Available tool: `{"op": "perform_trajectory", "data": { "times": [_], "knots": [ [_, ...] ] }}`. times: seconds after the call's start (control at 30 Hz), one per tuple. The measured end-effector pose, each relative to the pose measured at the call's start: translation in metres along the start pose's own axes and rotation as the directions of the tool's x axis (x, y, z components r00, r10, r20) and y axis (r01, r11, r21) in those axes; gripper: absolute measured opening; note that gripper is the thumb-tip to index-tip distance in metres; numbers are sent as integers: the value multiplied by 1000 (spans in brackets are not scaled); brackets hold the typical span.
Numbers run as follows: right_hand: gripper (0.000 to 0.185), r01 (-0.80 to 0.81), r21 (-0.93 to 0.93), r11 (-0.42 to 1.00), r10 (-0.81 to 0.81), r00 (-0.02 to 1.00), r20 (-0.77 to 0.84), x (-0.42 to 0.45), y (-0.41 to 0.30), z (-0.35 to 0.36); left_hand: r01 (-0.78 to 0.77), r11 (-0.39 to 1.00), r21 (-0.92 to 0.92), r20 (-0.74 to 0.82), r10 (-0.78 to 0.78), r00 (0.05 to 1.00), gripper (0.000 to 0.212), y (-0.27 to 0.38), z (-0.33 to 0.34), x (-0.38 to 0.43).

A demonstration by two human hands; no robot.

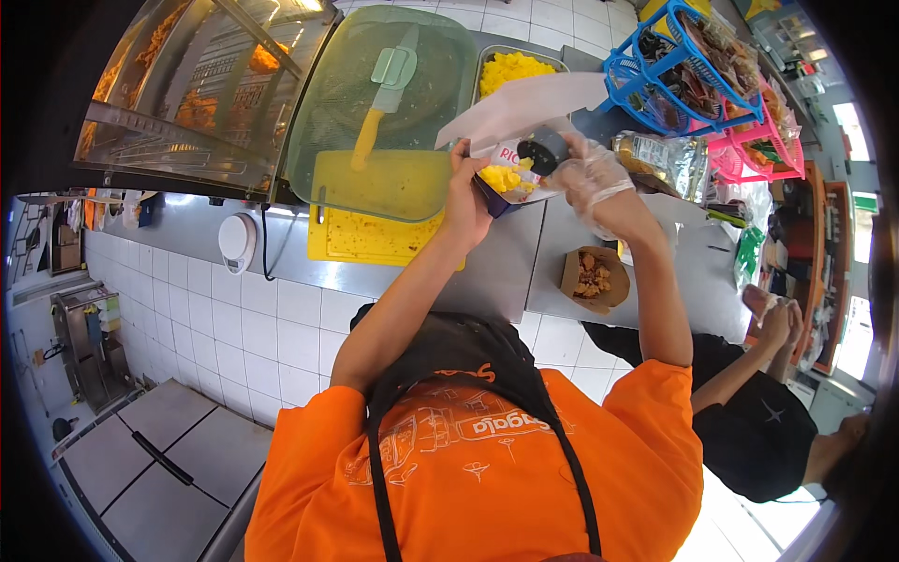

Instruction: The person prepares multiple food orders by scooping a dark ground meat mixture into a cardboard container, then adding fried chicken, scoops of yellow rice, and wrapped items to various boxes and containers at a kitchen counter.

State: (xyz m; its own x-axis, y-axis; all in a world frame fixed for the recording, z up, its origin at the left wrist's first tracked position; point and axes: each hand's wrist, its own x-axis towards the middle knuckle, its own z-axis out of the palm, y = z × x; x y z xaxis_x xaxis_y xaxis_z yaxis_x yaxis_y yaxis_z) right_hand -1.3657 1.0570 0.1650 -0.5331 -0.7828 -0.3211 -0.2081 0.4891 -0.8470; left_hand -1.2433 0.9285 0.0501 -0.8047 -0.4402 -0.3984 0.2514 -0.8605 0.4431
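My left hand (469, 193), bare, grips the near left side of a dark-blue paper food box (507, 205) held above the steel counter. Crumbly yellow food, perhaps scrambled egg (502, 178), lies inside the box. A clear plastic glove covers my right hand (597, 188), which holds a small black cup (543, 150) tilted at the box, with yellow bits on it. Behind the box rises a broad white paper panel (527, 112); whether it belongs to the box is unclear. Just beyond stands a metal pan (483, 64) heaped with the same yellow food (516, 70).
A yellow-handled knife (366, 137) rests on a translucent green lid (435, 63) over a yellow cutting board (365, 239). A kraft box of fried pieces (593, 277) sits near the edge. Blue basket racks (681, 70), a scale (237, 239), a heated display case (189, 105) and a co-worker (758, 414) flank me.
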Motion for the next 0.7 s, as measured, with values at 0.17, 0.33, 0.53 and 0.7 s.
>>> {"op": "perform_trajectory", "data": {
  "times": [0.17,0.33,0.53,0.7],
  "knots": [
    [41,140,-387,911,-141,990,26,15,25,23,-16,999,-33,28,17,999,53,-6,-8,4],
    [41,207,-463,862,-162,978,134,-6,1,-4,-12,1000,-23,70,13,997,44,2,-8,-2],
    [50,295,-436,850,-295,953,71,-1,-5,-6,118,993,21,124,-120,985,47,9,-4,-9],
    [53,356,-651,671,-267,934,236,13,-13,-4,192,980,60,169,-199,965,48,5,-2,-13]
  ]
}}
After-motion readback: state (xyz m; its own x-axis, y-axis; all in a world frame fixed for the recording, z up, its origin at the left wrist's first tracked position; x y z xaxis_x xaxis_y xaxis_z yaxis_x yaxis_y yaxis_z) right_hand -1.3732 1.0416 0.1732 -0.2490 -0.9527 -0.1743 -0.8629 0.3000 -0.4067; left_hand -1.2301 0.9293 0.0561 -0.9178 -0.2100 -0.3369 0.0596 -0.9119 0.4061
